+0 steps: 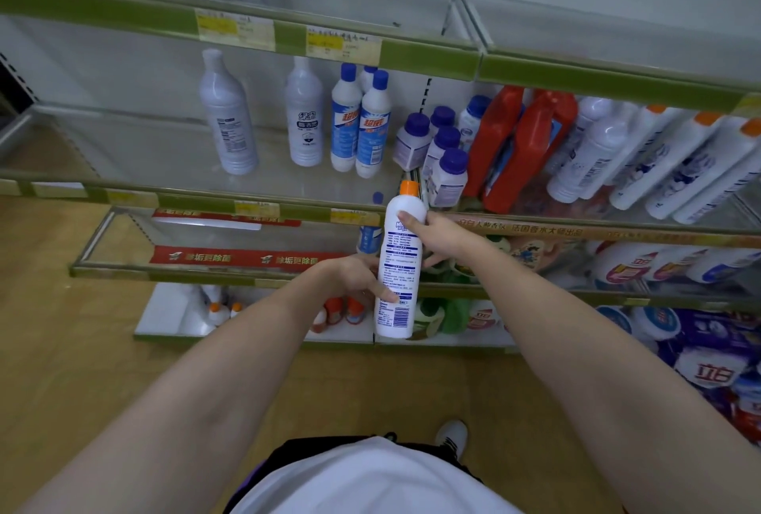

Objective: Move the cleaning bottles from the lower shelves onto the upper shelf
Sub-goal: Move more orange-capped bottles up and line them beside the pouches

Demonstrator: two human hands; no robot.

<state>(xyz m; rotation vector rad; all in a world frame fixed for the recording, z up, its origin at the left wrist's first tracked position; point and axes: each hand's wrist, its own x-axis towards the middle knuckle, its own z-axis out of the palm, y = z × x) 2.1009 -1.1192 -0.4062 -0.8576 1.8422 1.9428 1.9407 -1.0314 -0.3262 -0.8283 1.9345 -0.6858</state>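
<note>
I hold a white cleaning bottle (398,262) with an orange cap and blue print upright in front of the shelves. My right hand (444,239) grips its upper part from the right, thumb across the front. My left hand (358,279) holds its lower part from the left, a finger lying on the label. The upper shelf (288,7) with its green edge runs across above. On the shelf behind the bottle stand white bottles (228,118) and blue-capped bottles (360,122). Small orange-capped bottles (222,311) stand on the bottom shelf.
To the right on the middle shelf stand red jugs (523,147), purple-capped jars (447,171) and leaning white bottles (659,159). Lower right holds detergent bags (708,357). A glass-fronted shelf (214,266) juts out at left. Wooden floor lies below me.
</note>
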